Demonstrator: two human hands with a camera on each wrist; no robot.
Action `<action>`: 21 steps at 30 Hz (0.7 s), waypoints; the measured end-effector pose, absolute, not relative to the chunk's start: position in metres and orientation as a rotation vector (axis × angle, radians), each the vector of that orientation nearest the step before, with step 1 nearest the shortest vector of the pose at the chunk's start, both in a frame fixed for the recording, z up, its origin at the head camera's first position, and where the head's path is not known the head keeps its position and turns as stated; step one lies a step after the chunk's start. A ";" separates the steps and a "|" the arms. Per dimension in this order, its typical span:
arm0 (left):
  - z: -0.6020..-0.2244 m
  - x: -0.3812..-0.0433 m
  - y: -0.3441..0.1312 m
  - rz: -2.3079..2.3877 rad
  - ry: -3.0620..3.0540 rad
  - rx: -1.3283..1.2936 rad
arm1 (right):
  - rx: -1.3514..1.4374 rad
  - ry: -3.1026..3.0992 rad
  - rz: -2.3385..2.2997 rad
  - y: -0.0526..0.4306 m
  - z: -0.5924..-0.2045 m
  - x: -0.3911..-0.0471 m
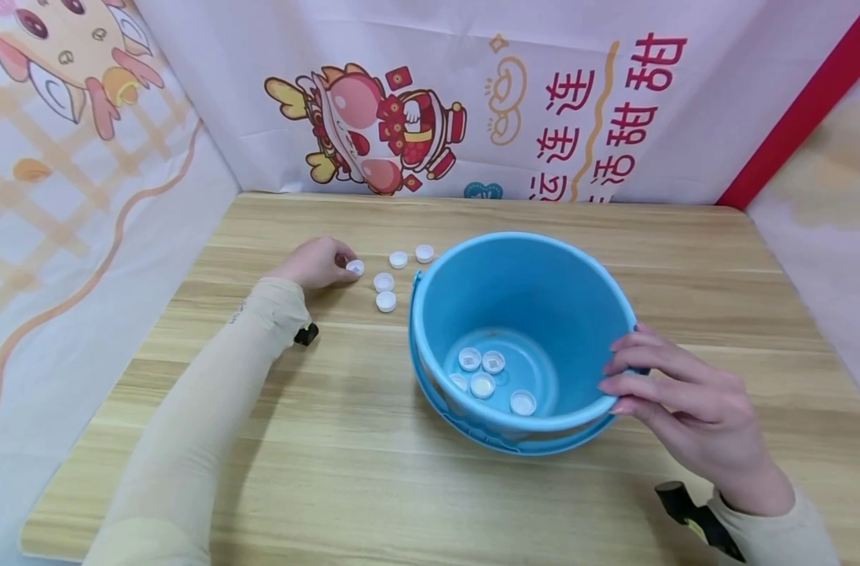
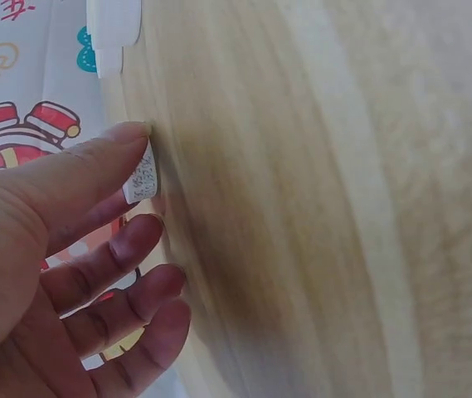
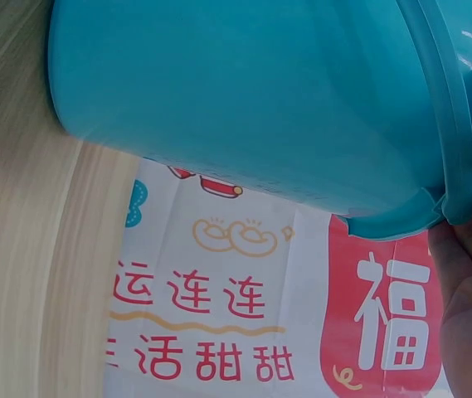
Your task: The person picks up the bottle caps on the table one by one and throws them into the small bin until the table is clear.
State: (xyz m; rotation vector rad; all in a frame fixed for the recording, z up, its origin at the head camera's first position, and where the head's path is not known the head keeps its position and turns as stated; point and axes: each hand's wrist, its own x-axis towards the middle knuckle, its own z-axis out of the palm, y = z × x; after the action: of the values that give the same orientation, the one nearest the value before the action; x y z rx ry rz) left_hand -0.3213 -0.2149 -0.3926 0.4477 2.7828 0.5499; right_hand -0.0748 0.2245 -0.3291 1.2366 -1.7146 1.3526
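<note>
Head view: the left hand (image 1: pixel 313 264) pinches a small, round white plastic cap (image 1: pixel 355 268) between thumb and fingers at the pale wood-grain desk (image 1: pixel 317 456). The cap is disc-shaped, no long axis. The round sky-blue plastic bucket (image 1: pixel 536 295) lies to its right; four loose white plastic caps (image 1: pixel 384 282) sit in the gap or beside the bucket, nearer the left hand. The right hand (image 1: pixel 699 405) grips the bucket's right rim. Desk contact under the held cap: cannot tell.
</note>
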 end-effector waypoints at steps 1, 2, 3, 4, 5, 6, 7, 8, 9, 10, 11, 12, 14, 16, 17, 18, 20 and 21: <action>-0.393 -0.321 -0.215 0.551 2.786 0.443 | 1.238 -1.712 1.354 0.224 -0.329 -0.075; -0.393 -0.321 -0.215 0.559 2.787 0.439 | 1.239 -1.710 1.355 0.224 -0.329 -0.075; -0.393 -0.321 -0.216 0.570 2.788 0.434 | 1.240 -1.707 1.355 0.224 -0.328 -0.075; -0.393 -0.320 -0.216 0.582 2.787 0.430 | 1.241 -1.707 1.354 0.224 -0.328 -0.075; -0.393 -0.320 -0.217 0.601 2.785 0.420 | 1.241 -1.707 1.354 0.223 -0.328 -0.075; -0.393 -0.319 -0.218 0.616 2.785 0.414 | 1.242 -1.707 1.356 0.223 -0.328 -0.075; -0.393 -0.319 -0.218 0.634 2.784 0.410 | 1.242 -1.708 1.358 0.223 -0.328 -0.075; -0.392 -0.318 -0.219 0.652 2.784 0.406 | 1.242 -1.709 1.358 0.223 -0.328 -0.075; -0.391 -0.317 -0.219 0.670 2.784 0.403 | 1.242 -1.710 1.359 0.223 -0.328 -0.075; -0.390 -0.316 -0.219 0.686 2.782 0.398 | 1.243 -1.711 1.361 0.223 -0.328 -0.075; -0.388 -0.315 -0.219 0.705 2.780 0.396 | 1.242 -1.712 1.361 0.223 -0.328 -0.075; -0.386 -0.314 -0.218 0.717 2.783 0.395 | 1.243 -1.711 1.363 0.223 -0.328 -0.075; -0.381 -0.311 -0.215 0.740 2.787 0.390 | 1.244 -1.710 1.364 0.223 -0.328 -0.075; -0.373 -0.308 -0.210 0.751 2.794 0.395 | 1.244 -1.709 1.365 0.223 -0.328 -0.075; -0.369 -0.307 -0.208 0.751 2.802 0.403 | 1.243 -1.707 1.366 0.223 -0.328 -0.075; -0.365 -0.305 -0.205 0.748 2.809 0.407 | 1.243 -1.706 1.368 0.223 -0.328 -0.075; -0.358 -0.303 -0.200 0.739 2.819 0.434 | 1.239 -1.707 1.367 0.223 -0.329 -0.075; -0.354 -0.302 -0.198 0.739 2.823 0.451 | 1.237 -1.707 1.366 0.223 -0.329 -0.074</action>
State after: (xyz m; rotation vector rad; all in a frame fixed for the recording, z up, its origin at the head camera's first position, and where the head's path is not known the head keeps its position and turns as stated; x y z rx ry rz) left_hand -0.3019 -0.1977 -0.3540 0.4506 2.8233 0.7392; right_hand -0.0745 0.2234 -0.3288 1.2372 -1.7074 1.3662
